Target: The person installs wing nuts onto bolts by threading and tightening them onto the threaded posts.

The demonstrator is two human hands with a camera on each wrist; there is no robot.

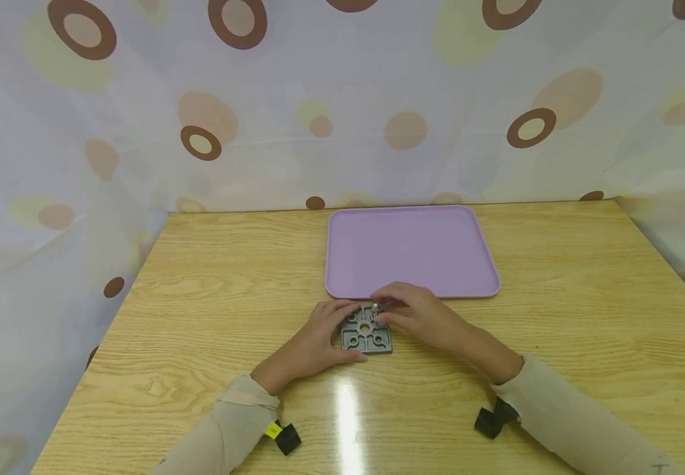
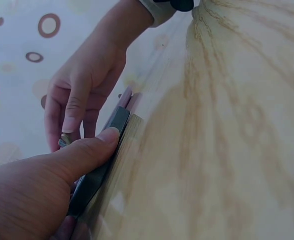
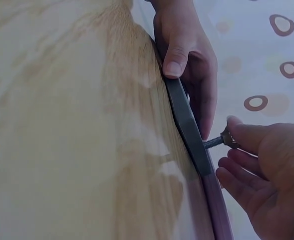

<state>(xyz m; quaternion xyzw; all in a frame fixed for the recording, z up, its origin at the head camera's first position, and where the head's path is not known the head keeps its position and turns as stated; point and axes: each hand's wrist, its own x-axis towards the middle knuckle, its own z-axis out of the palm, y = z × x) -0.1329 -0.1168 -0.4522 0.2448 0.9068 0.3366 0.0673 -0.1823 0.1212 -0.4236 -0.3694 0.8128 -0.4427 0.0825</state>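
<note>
1. Left hand (image 1: 321,335): fingers gripping the square metal plate (image 1: 365,344), thumb at its near edge, other fingertips at its far left corner.
2. Plate lies flat on the wood-grain bench (image 1: 212,284), just near of the lilac tray (image 1: 410,254); ribbed face up, with a central opening and ring-shaped bosses toward the corners.
3. Right hand (image 1: 422,316): thumb and fingertips pinching the head of a threaded screw (image 3: 215,142) above the plate's far right part.
4. Screw upright, shank pointing down to the plate; cannot tell whether its tip sits inside a hole.
5. Patterned cloth (image 1: 360,165) hangs behind the bench and along both sides.
6. Beige sleeves (image 1: 214,429) on both arms; black block (image 1: 288,439) at left wrist.
</note>
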